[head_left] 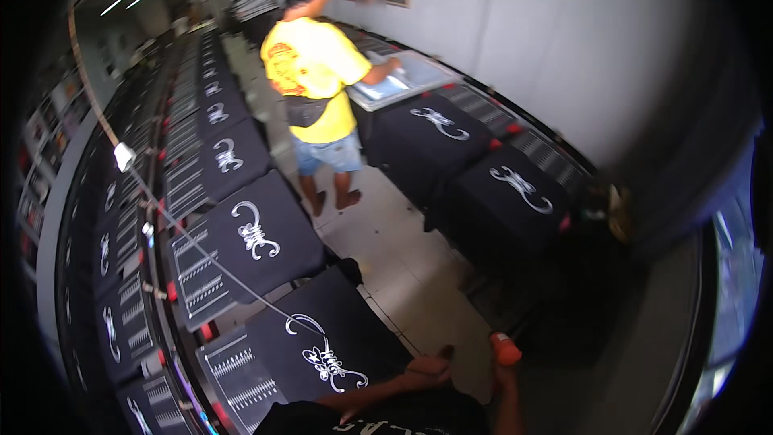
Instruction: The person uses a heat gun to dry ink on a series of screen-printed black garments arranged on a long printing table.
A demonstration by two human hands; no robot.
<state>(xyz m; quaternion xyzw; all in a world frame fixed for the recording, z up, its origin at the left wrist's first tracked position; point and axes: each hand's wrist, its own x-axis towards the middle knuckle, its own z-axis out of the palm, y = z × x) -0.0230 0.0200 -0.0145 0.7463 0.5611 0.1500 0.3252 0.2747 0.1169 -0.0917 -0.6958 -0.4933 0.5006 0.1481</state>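
A: In the head view, what is being shown at the lower edge?

B: The left hand [427, 368] is being held low, just beside the right edge of the nearest black T-shirt [322, 346], which is being kept stretched flat on its printing board and is bearing a white scorpion print [322, 354]. The fingers are being curled inward, but whether anything is being clasped cannot be told. The right hand [506, 366] is being held just right of that same shirt, over the pale tiled floor [403, 274], and an orange object [505, 348] is being gripped at its top; the fingers are being kept closed around it, though its kind cannot be made out.

A: And beyond that nearest shirt?

B: A row of further black shirts [250, 229] with the same white print is being displayed behind it, running away up the left side. A thin cord [161, 209] is being stretched from the far left wall down to the nearest shirt. Across the aisle from it, two more printed shirts [515, 189] are being held on boards. Farther up the aisle, a person in a yellow shirt [318, 72] is being seen from behind, with a hand being laid on a pale printing screen [407, 76].
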